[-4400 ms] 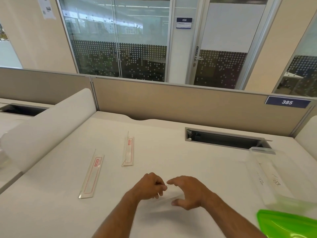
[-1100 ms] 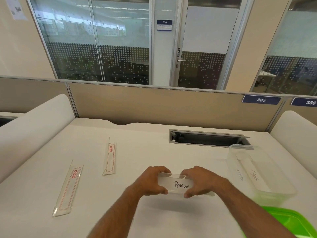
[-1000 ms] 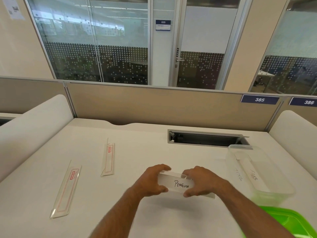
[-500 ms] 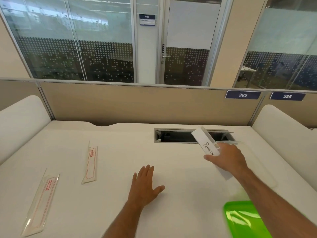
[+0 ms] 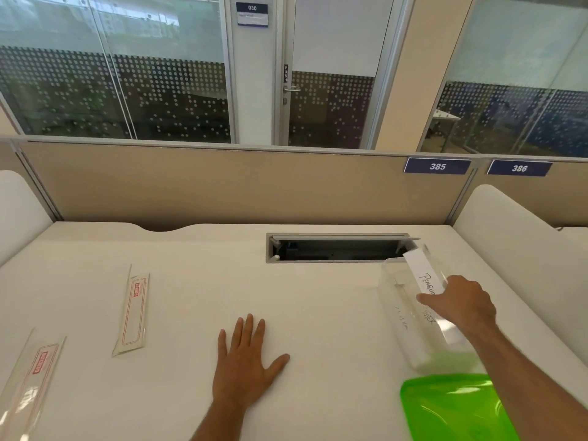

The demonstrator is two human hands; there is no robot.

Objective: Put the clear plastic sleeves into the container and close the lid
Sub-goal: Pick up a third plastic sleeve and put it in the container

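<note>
- Two clear plastic sleeves with red-outlined labels, one at the near left edge (image 5: 30, 374) and one further in (image 5: 132, 313), are seen flat on the white tabletop (image 5: 318, 307).
- The left hand (image 5: 245, 364) is laid flat on the tabletop, fingers spread.
- A clear sleeve with a white "PENGUIN" card (image 5: 424, 275) is pinched by the right hand (image 5: 461, 305) over the open clear rectangular plastic container (image 5: 401, 316).
- A translucent green lid (image 5: 451, 409) lies just in front of the container.

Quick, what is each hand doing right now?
Left hand: open, flat on the desk.
Right hand: holding the Penguin sleeve over the container.
</note>
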